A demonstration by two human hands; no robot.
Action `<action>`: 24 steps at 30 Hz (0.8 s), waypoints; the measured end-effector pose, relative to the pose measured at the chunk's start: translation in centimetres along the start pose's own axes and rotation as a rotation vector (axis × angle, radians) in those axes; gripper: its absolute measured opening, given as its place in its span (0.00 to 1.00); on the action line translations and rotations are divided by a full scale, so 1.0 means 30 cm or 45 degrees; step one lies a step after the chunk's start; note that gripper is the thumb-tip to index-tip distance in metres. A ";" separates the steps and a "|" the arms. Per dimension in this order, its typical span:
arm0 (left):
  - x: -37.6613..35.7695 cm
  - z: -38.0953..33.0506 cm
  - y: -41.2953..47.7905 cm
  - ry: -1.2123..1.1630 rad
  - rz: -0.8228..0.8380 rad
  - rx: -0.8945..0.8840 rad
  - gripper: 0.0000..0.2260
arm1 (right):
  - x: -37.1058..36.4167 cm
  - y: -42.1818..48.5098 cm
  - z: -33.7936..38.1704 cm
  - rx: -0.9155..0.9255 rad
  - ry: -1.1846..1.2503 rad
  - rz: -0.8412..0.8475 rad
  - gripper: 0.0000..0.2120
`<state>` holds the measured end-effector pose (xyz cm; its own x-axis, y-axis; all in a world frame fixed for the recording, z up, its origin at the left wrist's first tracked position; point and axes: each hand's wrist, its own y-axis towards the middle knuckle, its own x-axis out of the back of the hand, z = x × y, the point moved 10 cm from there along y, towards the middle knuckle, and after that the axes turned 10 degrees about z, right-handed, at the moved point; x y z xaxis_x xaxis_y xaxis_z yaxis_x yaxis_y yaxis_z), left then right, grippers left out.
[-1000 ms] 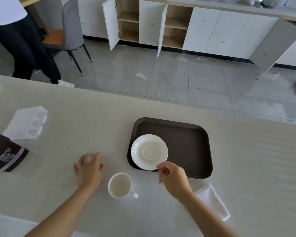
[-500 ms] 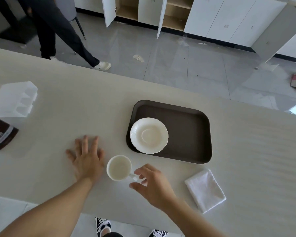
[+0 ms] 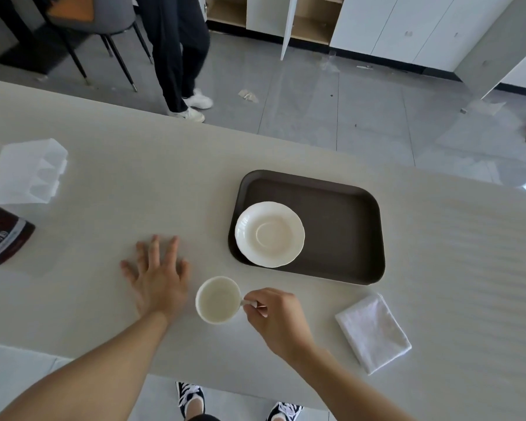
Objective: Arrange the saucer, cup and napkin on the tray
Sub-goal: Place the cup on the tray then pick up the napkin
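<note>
A dark brown tray (image 3: 343,226) lies on the pale table. A white scalloped saucer (image 3: 269,234) rests in the tray's near left corner, its rim overlapping the tray's edge. An empty white cup (image 3: 218,299) stands on the table in front of the tray. My right hand (image 3: 278,319) pinches the cup's handle on its right side. My left hand (image 3: 158,276) lies flat on the table with fingers spread, just left of the cup. A folded white napkin (image 3: 373,331) lies on the table to the right of my right hand.
A brown cocoa pouch (image 3: 3,238) and a clear plastic holder (image 3: 28,173) sit at the table's far left. A person in dark trousers (image 3: 176,53) walks past beyond the table, near a grey chair (image 3: 82,13). Open white cabinets line the back wall.
My right hand left the saucer, came down to the cup and closed on its handle. My left hand spread flat. The person behind the table walked to the right.
</note>
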<state>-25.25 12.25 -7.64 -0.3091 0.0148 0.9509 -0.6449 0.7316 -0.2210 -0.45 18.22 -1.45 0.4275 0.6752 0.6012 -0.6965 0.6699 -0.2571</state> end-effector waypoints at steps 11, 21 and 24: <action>0.013 -0.007 -0.005 0.003 -0.042 0.000 0.27 | 0.378 -0.164 -0.173 -0.173 0.123 -0.477 0.05; 0.007 -0.002 -0.001 0.009 -0.024 0.017 0.28 | 0.572 -0.199 -0.396 -0.489 0.287 -0.745 0.05; 0.009 0.000 -0.004 0.008 -0.029 0.021 0.28 | 0.573 -0.167 -0.424 -0.516 0.276 -0.730 0.05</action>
<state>-25.26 12.17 -7.36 -0.2898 0.0026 0.9571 -0.6629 0.7207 -0.2027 17.71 30.40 0.55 0.7942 0.2022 0.5730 -0.0793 0.9694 -0.2321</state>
